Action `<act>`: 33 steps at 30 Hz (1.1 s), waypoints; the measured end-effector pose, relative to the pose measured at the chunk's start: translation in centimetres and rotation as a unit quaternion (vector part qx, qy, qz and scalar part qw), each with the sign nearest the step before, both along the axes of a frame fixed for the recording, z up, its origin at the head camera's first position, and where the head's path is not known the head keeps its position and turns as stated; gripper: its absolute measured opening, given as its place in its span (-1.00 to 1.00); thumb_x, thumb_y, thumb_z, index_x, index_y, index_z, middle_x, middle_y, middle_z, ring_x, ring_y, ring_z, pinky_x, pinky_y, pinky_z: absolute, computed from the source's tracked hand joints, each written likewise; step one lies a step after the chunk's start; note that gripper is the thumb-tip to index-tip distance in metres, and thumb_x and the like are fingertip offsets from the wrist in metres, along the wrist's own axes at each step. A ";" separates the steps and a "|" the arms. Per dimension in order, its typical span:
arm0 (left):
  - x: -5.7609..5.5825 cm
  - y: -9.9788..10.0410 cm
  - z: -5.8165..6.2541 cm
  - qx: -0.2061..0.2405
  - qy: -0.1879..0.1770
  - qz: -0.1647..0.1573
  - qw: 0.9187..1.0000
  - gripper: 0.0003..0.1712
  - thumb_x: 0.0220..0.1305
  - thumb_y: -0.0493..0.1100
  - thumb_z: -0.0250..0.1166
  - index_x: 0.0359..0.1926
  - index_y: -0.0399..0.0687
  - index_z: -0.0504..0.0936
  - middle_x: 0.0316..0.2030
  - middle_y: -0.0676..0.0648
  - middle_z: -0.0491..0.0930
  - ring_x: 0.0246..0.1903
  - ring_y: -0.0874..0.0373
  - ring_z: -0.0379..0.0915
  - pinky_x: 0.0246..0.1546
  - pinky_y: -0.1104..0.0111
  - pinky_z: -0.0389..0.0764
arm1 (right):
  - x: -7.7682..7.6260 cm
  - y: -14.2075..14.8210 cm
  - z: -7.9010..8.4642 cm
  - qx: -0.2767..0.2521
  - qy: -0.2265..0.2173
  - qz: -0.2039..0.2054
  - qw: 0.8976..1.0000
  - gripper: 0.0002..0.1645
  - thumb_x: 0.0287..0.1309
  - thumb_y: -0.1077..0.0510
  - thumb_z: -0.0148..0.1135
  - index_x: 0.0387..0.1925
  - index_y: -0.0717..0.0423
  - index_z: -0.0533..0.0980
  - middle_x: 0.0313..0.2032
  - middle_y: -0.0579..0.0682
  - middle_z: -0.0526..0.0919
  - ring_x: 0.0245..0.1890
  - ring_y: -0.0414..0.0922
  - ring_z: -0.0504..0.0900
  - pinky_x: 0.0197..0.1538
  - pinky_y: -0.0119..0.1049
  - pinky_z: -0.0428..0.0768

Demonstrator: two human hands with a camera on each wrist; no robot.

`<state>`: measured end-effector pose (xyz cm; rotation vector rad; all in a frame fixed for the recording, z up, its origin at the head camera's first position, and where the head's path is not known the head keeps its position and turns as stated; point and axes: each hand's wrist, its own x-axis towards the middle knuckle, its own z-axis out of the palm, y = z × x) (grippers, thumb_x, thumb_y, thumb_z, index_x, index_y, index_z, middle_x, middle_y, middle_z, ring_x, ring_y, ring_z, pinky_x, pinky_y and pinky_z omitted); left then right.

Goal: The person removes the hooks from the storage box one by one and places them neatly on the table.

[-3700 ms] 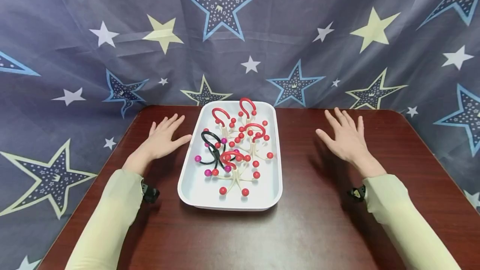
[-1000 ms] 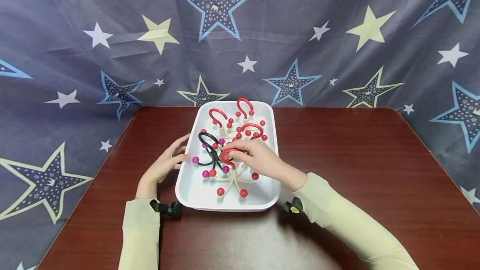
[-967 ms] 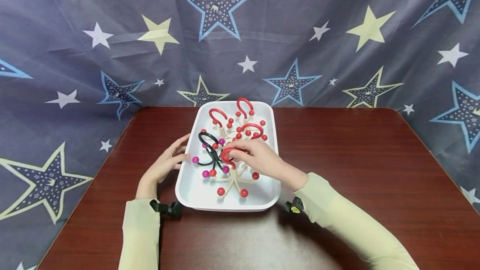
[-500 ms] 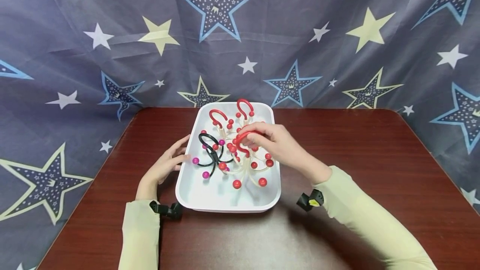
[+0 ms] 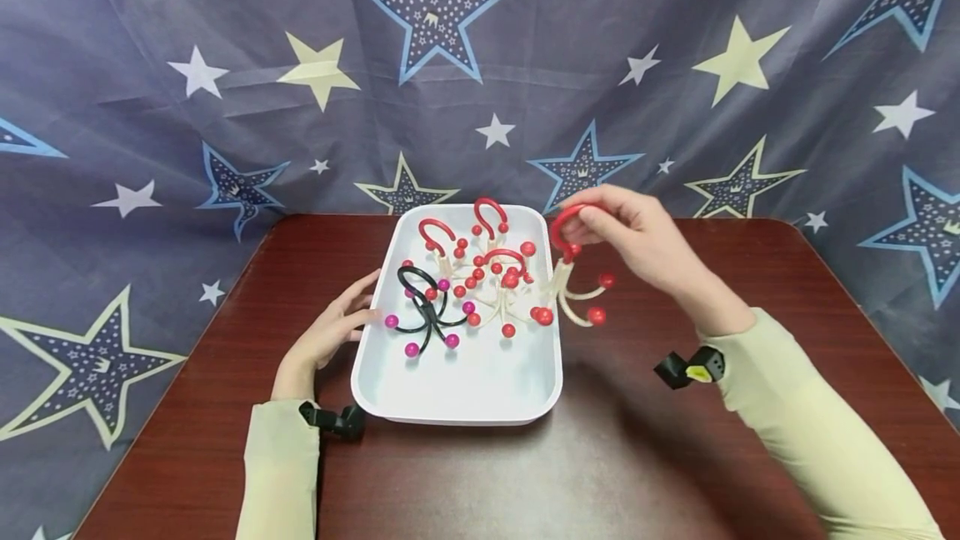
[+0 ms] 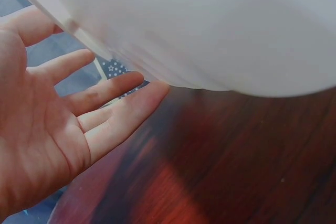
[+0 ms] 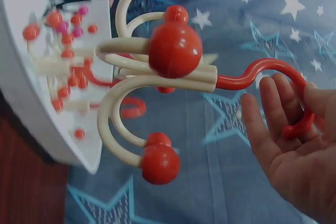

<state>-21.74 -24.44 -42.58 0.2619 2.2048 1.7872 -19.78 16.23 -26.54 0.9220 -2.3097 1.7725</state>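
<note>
Moved since the last frame: hook hanger (image 5: 561, 277) is up and over to the right, from above the tray's right half to its right edge. Left hand (image 5: 333, 327) and white tray (image 5: 457, 394) stay put on the desk (image 5: 465, 482).

On my head feed the hanger hangs just below and left of the right hand (image 5: 637, 240), well apart from the left hand at the tray's opposite edge.

Hanger: cream stem, several curved cream arms, glossy red balls (image 7: 175, 50) on the ends, red loop (image 7: 273, 65) on top. I read it as near upright.

Right hand grips the loop between thumb and fingers; on my wrist feed the fingers I can see are loosely bent. Left hand is relaxed, fingers straight and spread at the tray's left wall, thumb at the rim, no grip that I see.

In the tray: black hanger (image 5: 430, 312) with magenta balls (image 5: 412, 350) toward the left edge. Three more red-and-cream hangers (image 5: 503, 297): one toward the far-left corner, one by the far edge, one toward the right edge. Their arms overlap, so I can't separate every ball.
</note>
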 end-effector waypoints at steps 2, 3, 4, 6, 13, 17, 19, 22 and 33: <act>0.0 0.0 0.0 0.000 0.002 0.000 1.000 -0.23 0.24 -0.18 0.15 0.39 0.21 0.01 0.20 -0.33 0.24 -0.07 0.04 0.47 -0.21 0.19 0.58 | -0.5 1.1 0.3 -0.014 -0.001 -0.007 1.000 -0.74 0.26 0.23 0.01 -0.12 0.29 0.51 -0.36 0.01 0.66 -0.34 -0.15 0.67 -0.20 -0.25 0.59; 0.0 0.0 0.0 0.000 0.002 0.000 1.000 -0.23 0.24 -0.18 0.15 0.39 0.21 0.00 0.20 -0.32 0.24 -0.07 0.05 0.47 -0.21 0.20 0.58 | -0.7 1.6 0.4 -0.018 0.000 -0.013 1.000 -0.75 0.25 0.23 0.02 -0.13 0.27 0.52 -0.37 -0.01 0.66 -0.35 -0.16 0.67 -0.21 -0.28 0.59; 0.0 0.0 0.0 0.000 0.003 0.002 1.000 -0.23 0.24 -0.18 0.15 0.39 0.21 0.01 0.20 -0.32 0.25 -0.07 0.04 0.47 -0.21 0.20 0.58 | -1.0 2.0 0.5 -0.023 0.000 -0.019 1.000 -0.76 0.24 0.24 0.02 -0.13 0.26 0.52 -0.38 -0.02 0.67 -0.35 -0.17 0.67 -0.22 -0.29 0.59; 0.0 0.0 0.0 0.000 0.003 0.002 1.000 -0.23 0.24 -0.17 0.15 0.39 0.21 0.01 0.21 -0.32 0.24 -0.06 0.03 0.47 -0.21 0.19 0.58 | -1.5 2.8 0.5 -0.035 -0.003 -0.027 0.999 -0.76 0.23 0.25 0.04 -0.14 0.28 0.52 -0.38 -0.01 0.67 -0.35 -0.18 0.67 -0.22 -0.31 0.59; 0.1 -0.1 -0.1 -0.007 0.001 0.002 1.000 -0.23 0.24 -0.16 0.15 0.39 0.22 0.00 0.21 -0.32 0.24 -0.04 -0.02 0.45 -0.19 0.18 0.57 | -3.0 4.4 -0.4 -0.014 -0.006 -0.083 0.996 -0.75 0.22 0.24 0.06 -0.12 0.29 0.52 -0.34 -0.08 0.67 -0.32 -0.22 0.65 -0.22 -0.43 0.58; 0.0 0.0 -0.2 -0.002 -0.001 0.003 1.000 -0.24 0.24 -0.17 0.14 0.39 0.22 0.01 0.21 -0.32 0.24 -0.06 0.00 0.46 -0.20 0.19 0.58 | -3.9 4.8 -1.3 -0.002 -0.010 -0.112 0.994 -0.71 0.22 0.23 0.06 -0.10 0.35 0.50 -0.33 -0.12 0.65 -0.32 -0.25 0.65 -0.23 -0.45 0.58; 0.0 0.0 -0.2 0.002 -0.002 0.003 1.000 -0.24 0.24 -0.18 0.14 0.39 0.21 0.02 0.22 -0.31 0.24 -0.06 0.02 0.47 -0.21 0.20 0.58 | -4.4 5.0 -1.8 -0.005 -0.014 -0.121 0.993 -0.69 0.22 0.23 0.06 -0.09 0.39 0.48 -0.33 -0.13 0.65 -0.32 -0.26 0.64 -0.23 -0.44 0.58; 0.0 0.1 -0.1 0.003 -0.003 0.003 1.000 -0.24 0.24 -0.19 0.14 0.39 0.21 0.01 0.22 -0.31 0.23 -0.07 0.04 0.47 -0.22 0.20 0.58 | -5.2 5.2 -2.5 -0.003 -0.021 -0.135 0.991 -0.66 0.22 0.22 0.07 -0.08 0.42 0.46 -0.34 -0.14 0.65 -0.32 -0.28 0.64 -0.23 -0.43 0.58; 0.1 0.0 -0.1 -0.002 -0.004 0.008 1.000 -0.23 0.24 -0.18 0.14 0.39 0.22 0.01 0.22 -0.31 0.23 -0.05 0.03 0.46 -0.20 0.20 0.58 | -7.9 5.7 -5.2 0.009 -0.038 -0.203 0.978 -0.65 0.25 0.19 0.03 -0.06 0.40 0.46 -0.38 -0.16 0.62 -0.35 -0.37 0.59 -0.25 -0.48 0.57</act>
